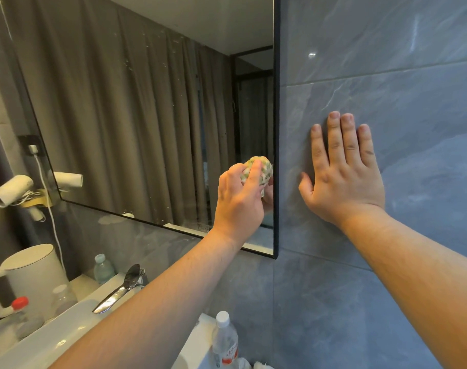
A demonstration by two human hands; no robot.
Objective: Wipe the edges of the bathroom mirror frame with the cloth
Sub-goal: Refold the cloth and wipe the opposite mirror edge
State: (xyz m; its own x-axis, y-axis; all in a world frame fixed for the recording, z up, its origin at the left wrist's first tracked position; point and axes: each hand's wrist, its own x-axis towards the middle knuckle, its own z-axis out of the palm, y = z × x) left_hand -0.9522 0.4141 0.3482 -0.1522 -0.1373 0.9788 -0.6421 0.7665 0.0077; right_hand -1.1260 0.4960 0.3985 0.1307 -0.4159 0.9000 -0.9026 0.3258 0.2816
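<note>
- The cloth is a small bunched wad with a green and white pattern; it looks soft and light, so it should mould to a narrow edge under finger pressure and needs only a modest squeeze to keep it from slipping out.
- Best held as a compact ball, with a bulge left free past the fingertips to meet the frame.
- The left hand is the working grip: its fingers curl round the cloth, which sits at the fingertips and pokes out above them.
- The cloth presses on the glass just beside the right edge of the mirror frame, low on that side and above the bottom corner.
- The right hand lies flat with straight fingers on the grey wall tile, holding nothing, just beside the frame.
</note>
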